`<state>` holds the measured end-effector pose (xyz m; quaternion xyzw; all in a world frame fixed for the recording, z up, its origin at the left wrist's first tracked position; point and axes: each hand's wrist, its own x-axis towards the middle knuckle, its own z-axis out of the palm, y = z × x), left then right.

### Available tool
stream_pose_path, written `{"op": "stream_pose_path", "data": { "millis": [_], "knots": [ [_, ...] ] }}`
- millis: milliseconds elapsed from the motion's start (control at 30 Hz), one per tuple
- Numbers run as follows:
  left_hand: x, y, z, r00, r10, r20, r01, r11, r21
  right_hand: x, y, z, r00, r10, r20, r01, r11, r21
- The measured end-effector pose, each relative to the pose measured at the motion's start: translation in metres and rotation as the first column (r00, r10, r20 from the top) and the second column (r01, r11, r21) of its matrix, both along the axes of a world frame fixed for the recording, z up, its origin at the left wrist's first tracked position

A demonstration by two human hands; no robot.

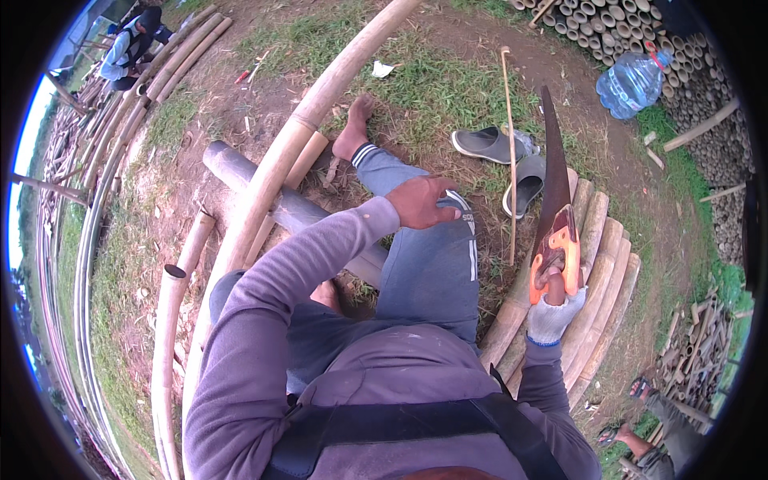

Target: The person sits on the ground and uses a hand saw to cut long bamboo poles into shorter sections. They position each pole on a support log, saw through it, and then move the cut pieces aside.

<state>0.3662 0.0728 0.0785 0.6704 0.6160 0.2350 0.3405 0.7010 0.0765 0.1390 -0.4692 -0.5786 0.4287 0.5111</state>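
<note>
My right hand point(554, 314), in a pale work glove with bare fingertips, grips a handsaw point(553, 192) by its orange and brown handle. The dark blade points away from me, above a row of cut bamboo poles point(606, 280). My left hand point(422, 202) is bare and lies on my bent knee, thumb apart from the fingers, holding nothing. Left of that knee, a long, thick bamboo pole point(284, 144) runs from beside me to the far edge. It passes over a grey pole point(308, 220) on the ground.
Dark clogs point(488, 146) lie beyond my knee, beside a thin stick point(511, 152). A large clear blue water jug point(632, 82) stands near stacked bamboo point(596, 24). One person point(132, 48) is far left; another person's legs point(668, 428) show lower right. Shorter bamboo point(170, 344) lies left.
</note>
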Motion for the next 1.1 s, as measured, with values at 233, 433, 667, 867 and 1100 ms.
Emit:
{"op": "stream_pose_path", "data": {
  "millis": [233, 433, 667, 867, 1100],
  "knots": [
    [-0.156, -0.075, 0.066, 0.81, 0.075, -0.582, -0.2, 0.968, -0.153, -0.085, 0.014, -0.035, 0.856, 0.325, 0.401, -0.42, 0.89, 0.176],
    [-0.214, -0.202, 0.036, 0.701, 0.347, -0.624, -0.584, 0.781, -0.222, -0.172, 0.018, -0.068, 0.63, 0.42, 0.653, -0.73, 0.606, 0.316],
    [-0.231, -0.265, -0.005, 0.598, 0.321, -0.734, -0.692, 0.669, -0.272, -0.245, 0.016, -0.165, 0.617, 0.066, 0.784, -0.751, 0.346, 0.562],
    [-0.24, -0.256, 0.021, 0.662, 0.239, -0.711, -0.654, 0.648, -0.391, -0.234, 0.024, -0.174, 0.26, 0.115, 0.959, -0.935, 0.28, 0.22],
    [-0.261, -0.261, -0.018, 0.7, 0.28, -0.657, -0.644, 0.645, -0.411, -0.243, 0.01, -0.182, 0.274, 0.101, 0.956, -0.923, 0.306, 0.233]
  ]
}}
